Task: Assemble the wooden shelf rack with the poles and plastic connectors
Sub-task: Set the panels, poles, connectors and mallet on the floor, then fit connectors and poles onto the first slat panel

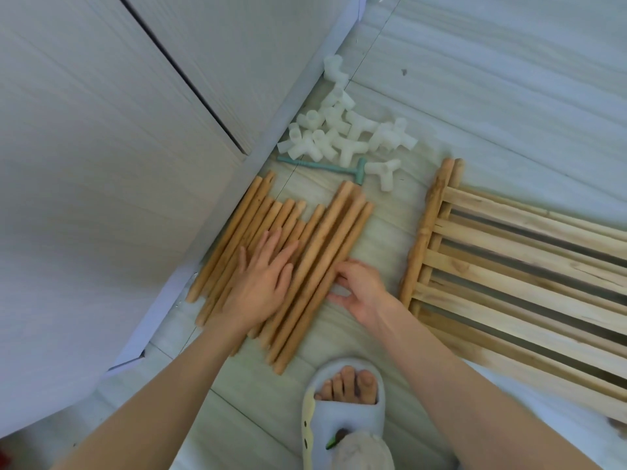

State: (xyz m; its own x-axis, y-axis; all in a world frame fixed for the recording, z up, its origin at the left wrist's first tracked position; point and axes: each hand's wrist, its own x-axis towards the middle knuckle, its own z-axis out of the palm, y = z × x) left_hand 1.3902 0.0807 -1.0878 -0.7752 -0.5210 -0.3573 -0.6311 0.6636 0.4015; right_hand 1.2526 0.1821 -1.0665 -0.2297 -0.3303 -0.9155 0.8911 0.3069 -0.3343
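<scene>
Several wooden poles (325, 232) lie side by side on the tiled floor, slanting up to the right. My left hand (261, 283) rests flat on the shorter poles with its fingers straight. My right hand (359, 290) sits at the right edge of the bundle, fingers curled against the longest poles; whether it grips one I cannot tell. Beyond the poles lies a heap of white plastic connectors (342, 134), and one more connector (385, 171) sits apart. Slatted wooden shelf panels (509, 266) are stacked on the right.
A small teal plastic mallet (325, 166) lies between the poles and the connectors. A white cabinet (118, 164) fills the left side, its base right beside the poles. My foot in a pale slipper (346, 401) stands on the floor near the bottom.
</scene>
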